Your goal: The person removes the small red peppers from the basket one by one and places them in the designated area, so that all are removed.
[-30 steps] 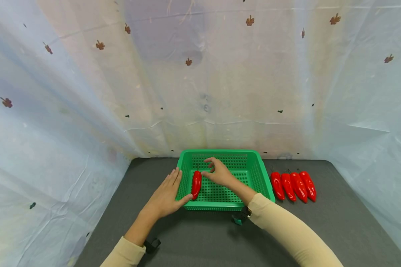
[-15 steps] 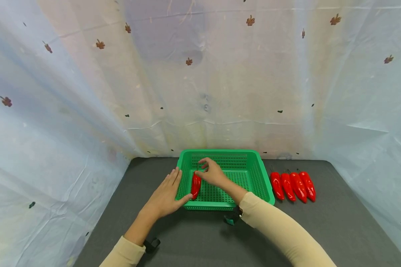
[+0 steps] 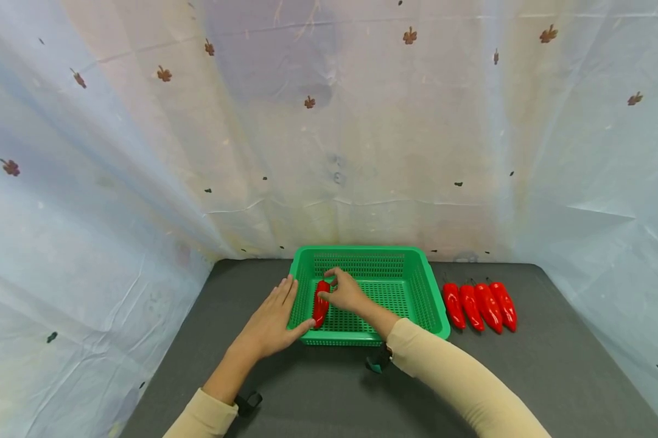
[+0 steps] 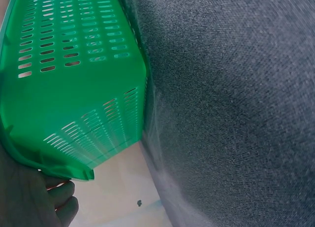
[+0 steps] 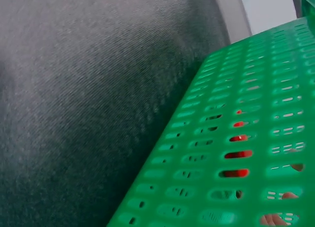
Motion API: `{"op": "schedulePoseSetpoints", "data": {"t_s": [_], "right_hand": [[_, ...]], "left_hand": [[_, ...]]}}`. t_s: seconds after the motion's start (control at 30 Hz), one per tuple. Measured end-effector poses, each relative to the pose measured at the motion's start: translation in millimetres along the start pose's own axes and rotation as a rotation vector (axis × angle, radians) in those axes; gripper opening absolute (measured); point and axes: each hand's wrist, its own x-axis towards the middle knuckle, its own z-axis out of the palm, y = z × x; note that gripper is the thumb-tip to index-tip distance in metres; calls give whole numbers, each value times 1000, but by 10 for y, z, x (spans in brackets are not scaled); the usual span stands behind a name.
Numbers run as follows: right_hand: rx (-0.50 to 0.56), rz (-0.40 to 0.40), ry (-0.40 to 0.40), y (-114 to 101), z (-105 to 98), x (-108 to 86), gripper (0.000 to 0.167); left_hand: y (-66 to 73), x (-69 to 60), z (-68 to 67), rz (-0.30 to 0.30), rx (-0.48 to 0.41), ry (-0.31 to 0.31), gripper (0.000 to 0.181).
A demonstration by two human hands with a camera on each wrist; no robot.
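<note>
A glossy red chili pepper [image 3: 320,313] lies lengthwise at the left side of the green plastic basket [image 3: 411,258]. My right hand [image 3: 346,294] reaches into the basket and pinches the pepper's upper part, thumb across it and fingers curled near the stem end. My left hand [image 3: 268,321] lies with straight fingers along the basket's left rim, thumb at the front left corner. In the left wrist view, fingers of the left hand [image 4: 29,197] show beside the basket's corner. Through the basket's slots in the right wrist view, bits of the red pepper [image 5: 238,154] appear.
Several more red peppers [image 3: 489,307] lie side by side on the dark grey table [image 3: 318,389], right of the basket. A pale patterned curtain [image 3: 372,134] hangs behind and at both sides. Each wrist wears a black strap.
My right hand has moved left, then slightly lower, from beside the pepper onto its upper part. The left hand has stayed on the rim, and the other peppers lie as before.
</note>
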Motion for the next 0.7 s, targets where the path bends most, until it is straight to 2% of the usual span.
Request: {"op": "schedulePoseSetpoints", "data": {"t_s": [0.27, 0.53, 0.7], "right_hand": [[-35, 61, -33, 47, 46, 9, 60], [-9, 97, -99, 68, 47, 19, 68], [-28, 117, -126, 88, 73, 32, 72]], "left_hand": [[-18, 7, 11, 3, 6, -5, 106], [-19, 9, 11, 11, -1, -4, 106], [1, 1, -7, 6, -4, -6, 106]]}}
